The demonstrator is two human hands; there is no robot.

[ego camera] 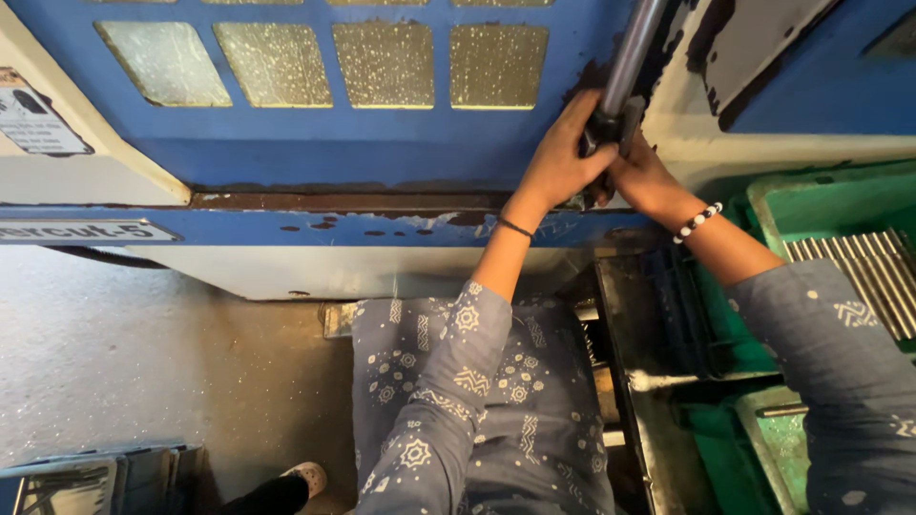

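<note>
Gripping hands, left point(563, 162) and right point(641, 172), both wrapped around smooth cylindrical metal handle point(625, 62).

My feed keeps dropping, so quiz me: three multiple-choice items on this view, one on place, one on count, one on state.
1. Where are the metal rods?
A. In the green tray at right
B. On the floor at left
C. On top of the blue door

2. How many frosted panes show in the blue door?
A. Two
B. Four
C. Six

3. What are the hands doing?
A. Both hang free
B. One rests on a knee
C. Both grip the handle

Key:
1 A, they lie in the green tray.
2 B, four in a row.
3 C, left hand and right hand close on the metal handle.
</note>
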